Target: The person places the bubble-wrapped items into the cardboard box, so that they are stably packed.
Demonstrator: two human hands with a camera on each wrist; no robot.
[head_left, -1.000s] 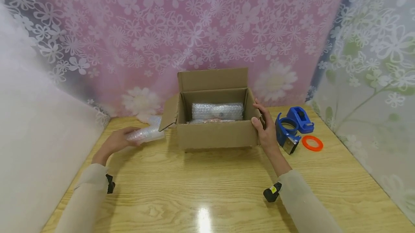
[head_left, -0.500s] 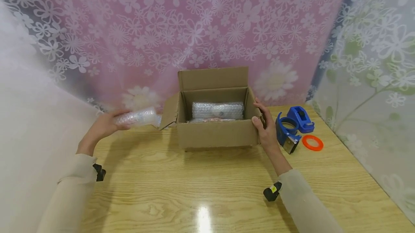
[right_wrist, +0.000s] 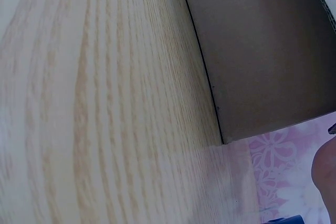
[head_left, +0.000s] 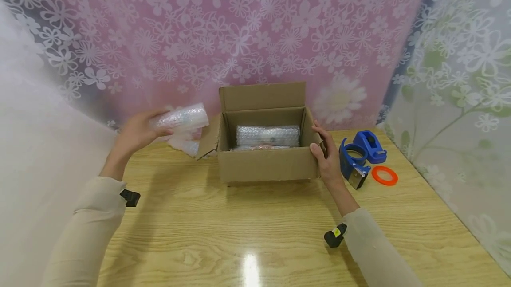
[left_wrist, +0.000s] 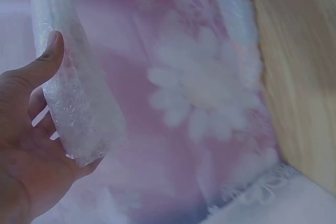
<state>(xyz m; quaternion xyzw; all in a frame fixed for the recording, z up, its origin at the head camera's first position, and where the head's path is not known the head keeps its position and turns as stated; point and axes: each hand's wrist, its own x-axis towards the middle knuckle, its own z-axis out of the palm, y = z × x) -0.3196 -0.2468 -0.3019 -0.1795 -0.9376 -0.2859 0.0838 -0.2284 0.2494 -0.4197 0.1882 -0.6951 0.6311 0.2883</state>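
One clear bubble-wrapped cylindrical parcel point(head_left: 179, 119) is raised above the wooden bench point(head_left: 239, 229), left of the open brown cardboard box point(head_left: 263, 151); the left hand point(head_left: 135, 134) grasps it. The left wrist view shows what the head view hides: the thumb point(left_wrist: 44, 61) pressed along the wrap point(left_wrist: 73, 77) and fingers curled beneath. A second bubble-wrapped bundle point(head_left: 267, 136) lies inside the box. The right hand point(head_left: 325, 158) grips the box's right wall, thumb on the front face; the right wrist view shows only cardboard point(right_wrist: 262, 51) and bench grain. A blue tape dispenser point(head_left: 359, 154) and orange ring point(head_left: 384, 175) lie to the right
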